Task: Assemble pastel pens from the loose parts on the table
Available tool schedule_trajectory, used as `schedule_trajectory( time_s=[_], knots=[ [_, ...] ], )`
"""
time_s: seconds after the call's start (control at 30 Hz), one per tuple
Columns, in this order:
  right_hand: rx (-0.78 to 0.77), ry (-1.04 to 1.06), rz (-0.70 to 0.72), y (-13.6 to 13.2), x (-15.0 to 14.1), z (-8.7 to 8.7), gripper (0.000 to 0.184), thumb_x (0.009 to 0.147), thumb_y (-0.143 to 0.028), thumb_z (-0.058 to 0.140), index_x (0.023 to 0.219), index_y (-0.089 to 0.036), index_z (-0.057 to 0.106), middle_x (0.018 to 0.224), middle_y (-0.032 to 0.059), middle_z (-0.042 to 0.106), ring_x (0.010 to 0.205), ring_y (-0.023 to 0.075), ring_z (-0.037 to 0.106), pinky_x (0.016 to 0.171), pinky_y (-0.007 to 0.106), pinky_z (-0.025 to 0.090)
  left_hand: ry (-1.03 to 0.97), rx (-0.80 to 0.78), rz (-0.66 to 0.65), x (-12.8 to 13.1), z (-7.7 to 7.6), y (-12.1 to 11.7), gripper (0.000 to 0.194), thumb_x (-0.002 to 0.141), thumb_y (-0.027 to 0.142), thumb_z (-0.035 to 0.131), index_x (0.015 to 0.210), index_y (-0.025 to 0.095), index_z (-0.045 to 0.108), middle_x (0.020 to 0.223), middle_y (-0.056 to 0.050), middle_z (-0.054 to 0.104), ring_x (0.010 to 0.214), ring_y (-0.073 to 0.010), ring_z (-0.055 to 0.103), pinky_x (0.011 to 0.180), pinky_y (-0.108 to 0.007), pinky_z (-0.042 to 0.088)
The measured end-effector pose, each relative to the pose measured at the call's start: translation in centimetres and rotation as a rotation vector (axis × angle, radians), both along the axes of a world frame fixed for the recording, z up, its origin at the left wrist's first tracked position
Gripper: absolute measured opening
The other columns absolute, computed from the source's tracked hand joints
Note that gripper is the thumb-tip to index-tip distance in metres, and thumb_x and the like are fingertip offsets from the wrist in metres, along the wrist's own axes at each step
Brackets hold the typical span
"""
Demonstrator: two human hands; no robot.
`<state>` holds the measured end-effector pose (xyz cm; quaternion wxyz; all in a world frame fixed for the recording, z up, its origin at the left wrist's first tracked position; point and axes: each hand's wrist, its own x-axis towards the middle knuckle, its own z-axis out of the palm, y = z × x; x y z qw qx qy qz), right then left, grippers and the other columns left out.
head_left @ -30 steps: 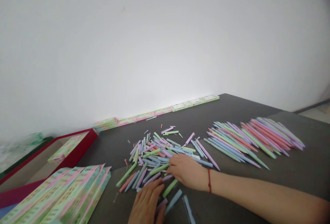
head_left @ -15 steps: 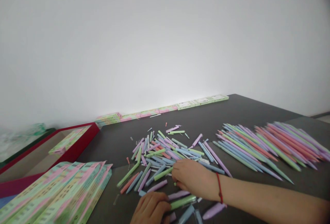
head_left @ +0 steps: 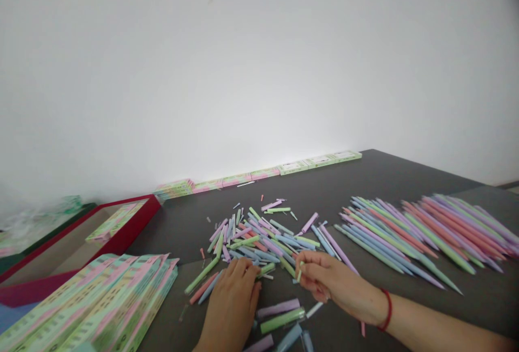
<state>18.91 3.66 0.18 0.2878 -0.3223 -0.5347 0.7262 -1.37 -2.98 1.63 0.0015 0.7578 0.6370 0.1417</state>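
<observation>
A heap of pastel pen parts (head_left: 247,236), slim tubes and tapered pieces in green, blue, purple and coral, lies in front of me. My left hand (head_left: 232,300) rests palm down over the heap's near edge, its fingers reaching across the parts. A short green tube (head_left: 266,269) lies at those fingertips; whether they press on it I cannot tell. Further right, my right hand (head_left: 330,281) pinches a small light-green pen part (head_left: 299,273) between thumb and fingers, just above the table. Nearer me lie a purple tube (head_left: 279,308) and a green tube (head_left: 283,319) with a clear end.
Long tapered pastel pens (head_left: 389,233) lie in rows on the right. Printed flat boxes (head_left: 101,303) fan out at the left front, beside an open red box (head_left: 140,214) holding another carton. More cartons (head_left: 237,179) line the wall along the dark table (head_left: 324,190).
My left hand has moved up and forward onto the heap. My right hand has drawn back to the right, out of the heap, and now shows a small green part in its fingers.
</observation>
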Motion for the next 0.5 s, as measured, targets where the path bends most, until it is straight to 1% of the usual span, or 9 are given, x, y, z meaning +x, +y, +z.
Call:
schedule_trajectory(
  time_s=[0.03,0.1,0.17,0.23,0.3,0.37,0.43,0.5],
  knots=[
    [-0.025,0.021,-0.014,0.0,0.0,0.1,0.007,0.075,-0.023,0.047,0.075,-0.016,0.049,0.059,-0.0048,0.049,0.042,0.0041,0.031,0.039,0.016,0.024,0.027,-0.012,0.014,0.3,0.0,0.6,0.023,0.082,0.009,0.043,0.091,0.022,0.06,0.094,-0.004,0.06,0.091,-0.023,0.055,0.082,-0.039,0.044],
    [-0.023,0.029,-0.017,-0.2,-0.2,0.2,0.008,0.076,-0.023,0.047,0.074,-0.016,0.049,0.06,-0.004,0.052,0.041,0.0038,0.031,0.038,0.016,0.024,0.066,-0.022,0.029,0.6,-0.1,1.6,0.023,0.08,0.008,0.042,0.086,0.021,0.06,0.091,-0.005,0.059,0.09,-0.0235,0.054,0.08,-0.039,0.044],
    [0.033,0.013,0.018,-0.7,-0.3,0.4,0.008,0.078,-0.022,0.044,0.075,-0.016,0.05,0.061,-0.003,0.055,0.038,0.0037,0.031,0.036,0.016,0.022,0.072,-0.025,0.036,0.5,-0.2,2.2,0.022,0.078,0.007,0.041,0.083,0.021,0.058,0.09,-0.005,0.058,0.09,-0.0236,0.054,0.08,-0.039,0.043],
    [0.119,-0.031,0.064,-1.4,-0.4,0.7,0.009,0.079,-0.019,0.042,0.075,-0.017,0.05,0.06,-0.0037,0.056,0.037,0.0037,0.031,0.036,0.017,0.02,0.043,-0.032,0.043,0.2,-0.2,2.4,0.02,0.075,0.006,0.042,0.081,0.02,0.055,0.088,-0.004,0.057,0.089,-0.0229,0.054,0.078,-0.037,0.043],
    [0.224,-0.119,0.077,-2.1,-0.5,1.1,0.01,0.079,-0.017,0.043,0.075,-0.017,0.052,0.054,-0.006,0.051,0.037,0.0039,0.032,0.038,0.017,0.021,-0.011,-0.031,0.048,-0.3,-0.1,2.0,0.019,0.073,0.006,0.044,0.081,0.021,0.053,0.088,-0.004,0.056,0.085,-0.0215,0.056,0.075,-0.035,0.043],
    [0.296,-0.195,0.068,-2.5,-0.5,1.5,0.011,0.079,-0.017,0.045,0.074,-0.017,0.054,0.05,-0.0076,0.046,0.039,0.0044,0.034,0.041,0.017,0.025,-0.084,-0.001,0.063,-0.7,-0.2,1.2,0.016,0.073,0.009,0.045,0.082,0.022,0.05,0.082,-0.001,0.056,0.076,-0.0192,0.057,0.069,-0.031,0.044],
    [0.308,-0.208,0.075,-2.5,-0.5,1.6,0.011,0.08,-0.018,0.046,0.074,-0.017,0.054,0.051,-0.0079,0.047,0.04,0.0043,0.035,0.044,0.017,0.029,-0.195,0.043,0.066,-1.0,-0.6,0.1,0.009,0.074,0.015,0.047,0.079,0.023,0.047,0.068,0.003,0.052,0.061,-0.0164,0.054,0.06,-0.028,0.043],
    [0.301,-0.184,0.078,-2.4,-0.6,1.5,0.009,0.079,-0.016,0.046,0.074,-0.017,0.053,0.054,-0.0075,0.05,0.042,0.0043,0.036,0.048,0.017,0.033,-0.365,0.044,0.063,-1.0,-1.2,-1.2,0.005,0.076,0.021,0.047,0.08,0.024,0.047,0.06,0.006,0.047,0.05,-0.0133,0.049,0.051,-0.024,0.04]
  ],
)
